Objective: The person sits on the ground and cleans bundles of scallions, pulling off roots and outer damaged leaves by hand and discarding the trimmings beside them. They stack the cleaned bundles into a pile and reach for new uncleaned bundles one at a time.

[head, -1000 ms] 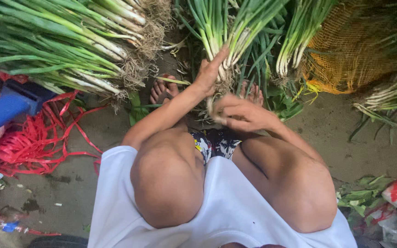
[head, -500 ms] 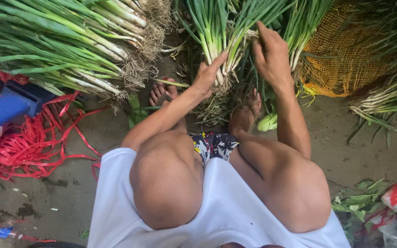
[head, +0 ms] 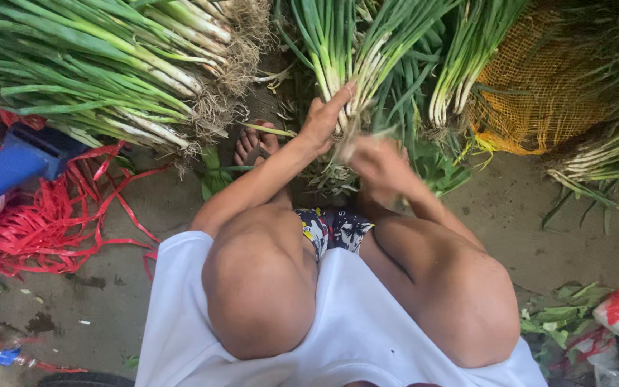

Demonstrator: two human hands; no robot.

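Observation:
I squat over a bunch of green onions (head: 338,50) that lies on the ground between my knees, white bulbs and roots toward me. My left hand (head: 324,118) grips the bunch near its white stalks. My right hand (head: 374,161) is blurred just below the roots, close to the bunch; whether it holds anything cannot be told. My left foot in a sandal (head: 252,147) shows beside the left forearm.
A big pile of green onions (head: 102,64) lies at the upper left, more bunches (head: 467,64) at the top right beside an orange net sack (head: 539,86). Red plastic ribbon (head: 44,222) and a blue object (head: 8,168) lie left. Leaf scraps (head: 567,315) sit at the lower right.
My right hand dropped from the green tops of the bunch back down to its root end. The left hand kept its grip on the stalks.

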